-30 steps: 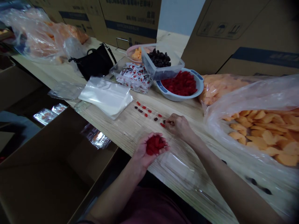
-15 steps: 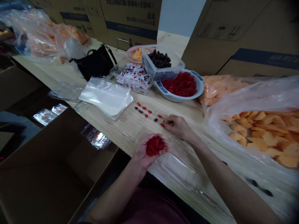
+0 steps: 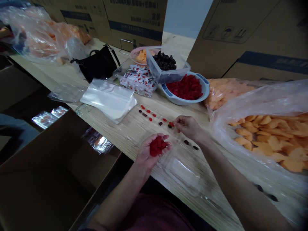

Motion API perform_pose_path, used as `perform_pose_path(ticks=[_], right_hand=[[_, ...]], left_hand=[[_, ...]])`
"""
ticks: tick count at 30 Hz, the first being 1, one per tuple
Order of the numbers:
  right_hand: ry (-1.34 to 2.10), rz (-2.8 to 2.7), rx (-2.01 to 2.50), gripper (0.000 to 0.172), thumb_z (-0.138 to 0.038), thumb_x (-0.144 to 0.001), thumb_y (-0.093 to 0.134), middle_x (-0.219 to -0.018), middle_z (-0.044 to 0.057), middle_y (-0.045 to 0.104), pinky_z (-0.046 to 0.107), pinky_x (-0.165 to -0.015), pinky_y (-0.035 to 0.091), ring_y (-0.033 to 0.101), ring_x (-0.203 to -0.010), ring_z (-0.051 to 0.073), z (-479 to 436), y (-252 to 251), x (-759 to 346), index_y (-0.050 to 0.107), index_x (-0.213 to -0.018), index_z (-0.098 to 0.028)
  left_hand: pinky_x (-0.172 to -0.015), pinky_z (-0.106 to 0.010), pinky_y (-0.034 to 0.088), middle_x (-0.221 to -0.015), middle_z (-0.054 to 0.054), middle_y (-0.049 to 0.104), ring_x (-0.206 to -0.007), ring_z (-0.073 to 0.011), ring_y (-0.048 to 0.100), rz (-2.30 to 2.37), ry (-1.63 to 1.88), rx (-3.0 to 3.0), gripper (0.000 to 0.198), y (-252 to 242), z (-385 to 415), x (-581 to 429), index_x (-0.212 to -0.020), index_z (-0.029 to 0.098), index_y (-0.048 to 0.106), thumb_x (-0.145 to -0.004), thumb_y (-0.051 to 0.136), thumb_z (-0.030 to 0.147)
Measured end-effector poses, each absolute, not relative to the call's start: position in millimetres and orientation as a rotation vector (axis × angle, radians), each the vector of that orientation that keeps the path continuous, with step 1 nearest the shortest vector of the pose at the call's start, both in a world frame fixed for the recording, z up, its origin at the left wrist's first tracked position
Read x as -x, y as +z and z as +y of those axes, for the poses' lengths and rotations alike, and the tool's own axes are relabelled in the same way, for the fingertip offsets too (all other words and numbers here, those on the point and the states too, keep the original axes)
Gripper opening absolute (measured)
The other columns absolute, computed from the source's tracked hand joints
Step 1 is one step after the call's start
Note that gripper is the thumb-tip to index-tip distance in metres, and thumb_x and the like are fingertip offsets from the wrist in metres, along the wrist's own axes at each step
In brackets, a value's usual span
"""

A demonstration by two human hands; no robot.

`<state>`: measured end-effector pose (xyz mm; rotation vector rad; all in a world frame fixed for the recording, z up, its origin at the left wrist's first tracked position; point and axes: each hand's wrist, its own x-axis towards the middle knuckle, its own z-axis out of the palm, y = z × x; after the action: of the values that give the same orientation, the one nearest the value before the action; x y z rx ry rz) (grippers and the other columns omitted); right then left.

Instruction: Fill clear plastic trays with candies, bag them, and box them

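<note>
Noting head view: right hand [image 3: 186, 125] has thumb and fingers pinched on a red piece [image 3: 171, 124], just past the fingertips. Long axis slants; one end points away to the left, the other back toward the fingers. A dark piece [image 3: 169, 126] lies on its near side; touching or not, cannot tell. Left hand [image 3: 143, 153], nearer the wearer, is palm up with fingers curled, cupping a red heap [image 3: 156, 147], its pieces at mixed angles. Left of the right hand: red row [image 3: 148, 111], long axes running mostly along the row. Near side of the right wrist: two dark bits [image 3: 186, 142], slanting likewise. Beyond the right hand: blue bowl [image 3: 184, 101] of red pieces. Right of it: plastic bag [image 3: 220, 120] with orange slices [image 3: 276, 141].
</note>
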<state>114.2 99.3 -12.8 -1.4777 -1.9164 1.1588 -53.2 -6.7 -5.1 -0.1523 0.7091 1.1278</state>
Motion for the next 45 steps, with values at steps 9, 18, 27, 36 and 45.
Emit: perform_pose_path(ticks=[9,18,27,36,45], right_hand=[[1.174,-1.908,1.501,0.011,-0.024,-0.074,0.05,-0.051,-0.001,0.053,0.024,-0.047,0.036,0.049,-0.045,0.013,100.8,-15.6,-117.5,0.054,-0.066,-0.019],[0.277,-2.397,1.511,0.013,-0.013,-0.081,0.047,-0.085,0.01,0.061,0.029,-0.064,0.039,0.056,-0.069,0.018,87.8,-29.9,-105.3,0.056,-0.073,-0.017],[0.72,-2.096,1.277,0.009,-0.023,-0.082,0.056,-0.079,0.005,0.059,0.027,-0.059,0.042,0.054,-0.062,0.015,67.5,-5.2,-108.7,0.059,-0.076,-0.017],[1.068,-2.218,1.057,0.009,-0.025,-0.087,0.057,-0.085,0.004,0.061,0.031,-0.071,0.045,0.056,-0.076,0.017,5.7,29.2,-117.7,0.064,-0.091,-0.022],[1.388,-1.57,1.293,0.023,-0.039,-0.07,0.072,-0.072,0.003,0.065,0.028,-0.059,0.045,0.057,-0.062,0.016,34.4,-0.4,-141.2,0.063,-0.077,-0.018]], left_hand=[[-0.071,-0.033,0.052,-0.094,-0.014,0.069,-0.073,-0.0201,0.066,0.678,1.116,0.142,0.019,-10.0,-9.7,53.3,-0.08,0.008,0.067,-0.081,0.051,0.018],[-0.072,-0.033,0.052,-0.091,-0.015,0.07,-0.074,-0.02,0.066,0.667,1.098,0.15,0.023,-4.0,-9.8,54.1,-0.078,0.008,0.067,-0.083,0.047,0.018],[-0.087,-0.046,0.048,-0.088,-0.019,0.069,-0.082,-0.025,0.066,0.64,1.065,0.202,0.048,2.9,-9.5,52.6,-0.077,0.006,0.067,-0.093,0.032,0.035],[-0.07,-0.031,0.049,-0.07,-0.008,0.066,-0.058,-0.0142,0.06,0.661,0.985,0.247,0.028,2.7,-19.0,26.4,-0.069,0.011,0.067,-0.085,0.046,0.018],[-0.081,-0.043,0.05,-0.072,-0.012,0.067,-0.07,-0.0217,0.064,0.657,0.93,0.188,0.031,2.5,-26.4,23.2,-0.074,0.008,0.067,-0.085,0.041,0.02]])
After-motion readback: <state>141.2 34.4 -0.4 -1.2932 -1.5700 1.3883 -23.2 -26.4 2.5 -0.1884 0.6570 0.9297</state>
